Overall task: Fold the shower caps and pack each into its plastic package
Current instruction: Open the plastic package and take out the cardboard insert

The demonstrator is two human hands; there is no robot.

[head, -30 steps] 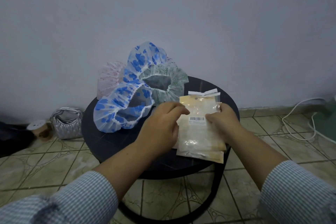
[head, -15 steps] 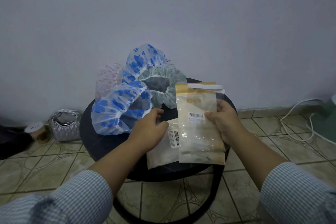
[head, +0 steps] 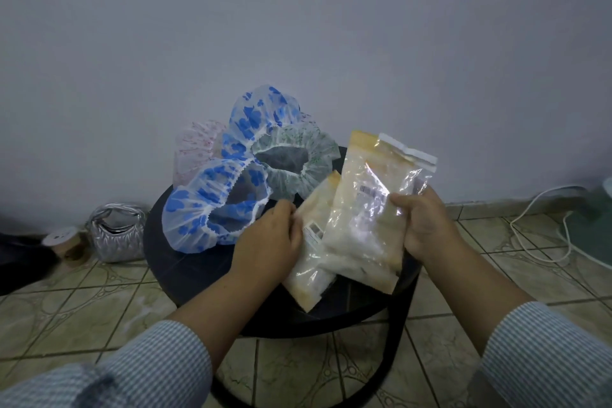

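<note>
Several shower caps lie bunched on the back of a round black table [head: 185,262]: a blue-flowered cap [head: 215,205] in front, another blue-flowered cap [head: 261,116] behind it, a green-patterned cap [head: 298,156] and a pink cap [head: 195,146]. My right hand [head: 420,222] grips the right edge of a clear plastic package [head: 367,209] with a barcode label, lifted and tilted. My left hand [head: 268,242] pinches a second plastic package [head: 314,255] that slants out from under the first.
A silver handbag [head: 116,228] and a tape roll [head: 63,242] stand on the tiled floor left of the table. A white cable [head: 536,209] loops on the floor at the right. The wall is right behind the table.
The stack of packages has been lifted off the table and split: my right hand raised and tilted the upper package, my left hand pulled a second one out to the left.
</note>
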